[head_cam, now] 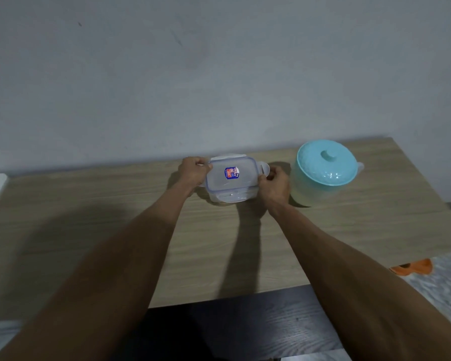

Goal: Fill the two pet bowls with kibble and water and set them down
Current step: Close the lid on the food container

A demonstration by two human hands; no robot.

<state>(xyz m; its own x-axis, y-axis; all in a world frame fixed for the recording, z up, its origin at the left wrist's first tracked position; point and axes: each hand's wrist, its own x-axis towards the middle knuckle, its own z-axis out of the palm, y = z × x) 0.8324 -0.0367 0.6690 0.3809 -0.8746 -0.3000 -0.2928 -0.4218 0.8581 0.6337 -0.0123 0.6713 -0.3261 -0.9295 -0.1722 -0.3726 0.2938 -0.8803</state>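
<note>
I see the wooden table (89, 230) pushed against the wall, its near half bare and open for working, while the lidded turquoise jug (326, 170) stands near the right edge, just beside my right hand (276, 186). The clear clip-lock container (231, 178), presumably the kibble, sits far back by the wall. Both hands bracket its short ends, left hand (193, 170) curled on the left clip, right fingers pinched at the right latch, which I judge is for unclipping the lid; no bowls show.
</note>
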